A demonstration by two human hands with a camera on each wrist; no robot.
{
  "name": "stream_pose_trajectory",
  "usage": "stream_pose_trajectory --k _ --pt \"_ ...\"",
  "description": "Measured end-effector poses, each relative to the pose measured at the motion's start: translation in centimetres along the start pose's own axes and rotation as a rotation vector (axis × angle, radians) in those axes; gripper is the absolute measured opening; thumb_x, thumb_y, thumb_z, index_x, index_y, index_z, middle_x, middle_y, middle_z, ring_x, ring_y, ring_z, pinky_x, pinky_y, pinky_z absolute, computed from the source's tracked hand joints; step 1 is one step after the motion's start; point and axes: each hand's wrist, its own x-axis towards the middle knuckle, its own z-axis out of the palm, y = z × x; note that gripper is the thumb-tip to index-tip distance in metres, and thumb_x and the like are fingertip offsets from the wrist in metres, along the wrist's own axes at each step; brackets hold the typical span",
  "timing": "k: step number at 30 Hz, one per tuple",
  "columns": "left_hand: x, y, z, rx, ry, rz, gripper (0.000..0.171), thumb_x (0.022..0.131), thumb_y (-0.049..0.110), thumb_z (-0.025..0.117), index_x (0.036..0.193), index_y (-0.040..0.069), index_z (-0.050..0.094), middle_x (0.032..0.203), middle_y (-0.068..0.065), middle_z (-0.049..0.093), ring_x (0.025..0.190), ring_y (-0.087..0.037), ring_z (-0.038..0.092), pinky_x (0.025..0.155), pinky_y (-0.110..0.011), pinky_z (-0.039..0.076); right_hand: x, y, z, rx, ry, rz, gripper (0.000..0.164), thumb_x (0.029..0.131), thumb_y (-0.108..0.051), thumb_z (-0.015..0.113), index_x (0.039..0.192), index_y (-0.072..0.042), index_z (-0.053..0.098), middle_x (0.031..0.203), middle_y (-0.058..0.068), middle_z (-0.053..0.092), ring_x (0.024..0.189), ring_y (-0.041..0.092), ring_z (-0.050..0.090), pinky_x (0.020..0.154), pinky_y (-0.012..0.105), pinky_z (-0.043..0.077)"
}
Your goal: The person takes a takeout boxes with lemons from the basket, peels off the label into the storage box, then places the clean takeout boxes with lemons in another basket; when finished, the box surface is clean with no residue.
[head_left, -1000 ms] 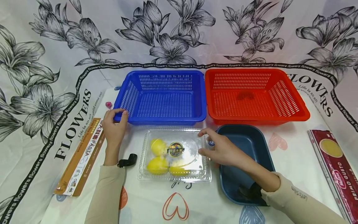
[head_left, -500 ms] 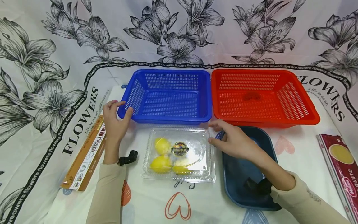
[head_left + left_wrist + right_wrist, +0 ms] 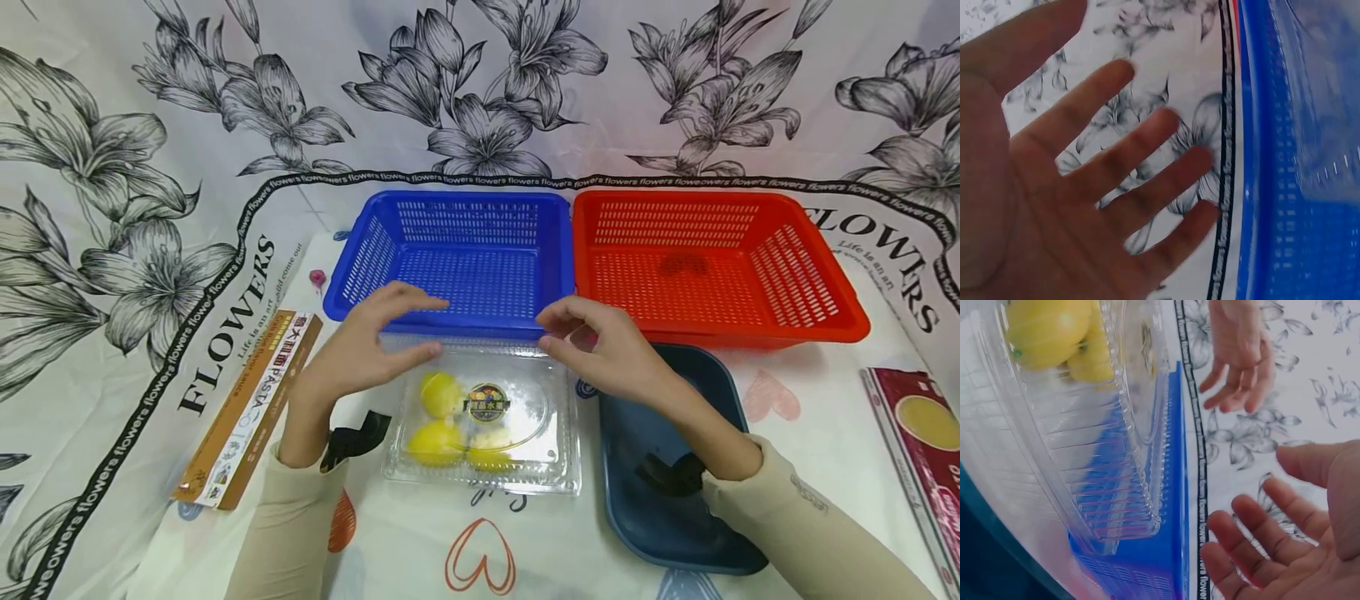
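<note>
A transparent plastic clamshell box with a round label lies on the table, with several yellow fruits that look like lemons inside. My left hand hovers near the box's back left corner, fingers spread and nothing held; the left wrist view shows its palm bare. At the back right corner is my right hand, its fingers relaxed and bent a little, also holding nothing. In the right wrist view both hands face each other, with the box beside them. Just behind the box stands a blue basket.
A red basket stands right of the blue one. Under my right forearm is a dark blue tub. An orange-brown pasta box lies at the left, a dark red pasta pack at the far right.
My left hand has left the blue basket's left rim and moved right, over the clear box's back left corner. My right hand has shifted slightly toward the back. The head view has shifted slightly.
</note>
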Motion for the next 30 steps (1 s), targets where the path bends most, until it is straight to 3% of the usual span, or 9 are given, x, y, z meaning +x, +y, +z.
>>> stream_pose_trajectory --k 5,11,15,19,25,30 --pt "0.1 1.2 1.2 -0.023 -0.276 -0.045 0.051 0.088 0.036 0.08 0.135 0.024 0.066 0.139 0.004 0.062 0.134 -0.024 0.055 0.111 -0.054 0.046 0.8 0.0 0.7 0.025 -0.041 -0.059 0.025 0.093 -0.014 0.073 0.118 -0.008 0.07 0.113 0.008 0.073 0.098 0.02 0.067 0.084 0.039 0.059" --pt "-0.5 0.6 2.1 0.025 -0.459 -0.096 0.064 0.083 0.034 0.084 0.142 0.025 0.061 0.159 -0.001 0.046 0.15 -0.03 0.039 0.12 -0.055 0.035 1.2 0.5 1.5 0.046 -0.137 -0.103 0.03 0.092 -0.016 0.075 0.12 -0.007 0.07 0.116 0.01 0.073 0.104 0.026 0.067 0.092 0.046 0.057" --pt "-0.5 -0.1 2.3 0.021 -0.522 -0.075 0.07 0.08 0.029 0.086 0.145 0.026 0.058 0.166 -0.002 0.035 0.155 -0.035 0.028 0.122 -0.061 0.028 1.0 1.2 1.7 0.024 -0.175 -0.092 0.034 0.092 -0.02 0.076 0.121 -0.006 0.069 0.117 0.007 0.073 0.103 0.021 0.065 0.092 0.042 0.056" --pt "-0.6 -0.9 2.5 0.005 -0.55 -0.046 0.074 0.08 0.026 0.086 0.147 0.028 0.056 0.167 0.0 0.032 0.156 -0.034 0.025 0.122 -0.063 0.025 0.7 1.9 2.0 0.019 -0.182 -0.075 0.032 0.092 -0.022 0.076 0.12 -0.008 0.07 0.116 0.005 0.073 0.101 0.019 0.064 0.091 0.039 0.055" --pt "-0.5 -1.1 2.4 -0.008 -0.564 -0.048 0.074 0.08 0.025 0.086 0.147 0.028 0.055 0.167 0.0 0.031 0.156 -0.033 0.024 0.123 -0.064 0.021 0.9 1.4 2.2 -0.012 -0.197 -0.11 0.034 0.091 -0.019 0.077 0.122 -0.007 0.07 0.118 0.007 0.073 0.102 0.022 0.065 0.09 0.039 0.056" --pt "-0.6 -1.2 2.2 -0.026 -0.553 -0.065 0.074 0.079 0.023 0.087 0.147 0.026 0.056 0.167 0.001 0.032 0.156 -0.032 0.023 0.124 -0.064 0.019 1.7 0.4 3.3 -0.049 -0.269 -0.166 0.036 0.091 -0.02 0.077 0.125 -0.01 0.071 0.116 0.007 0.072 0.105 0.026 0.063 0.09 0.045 0.056"
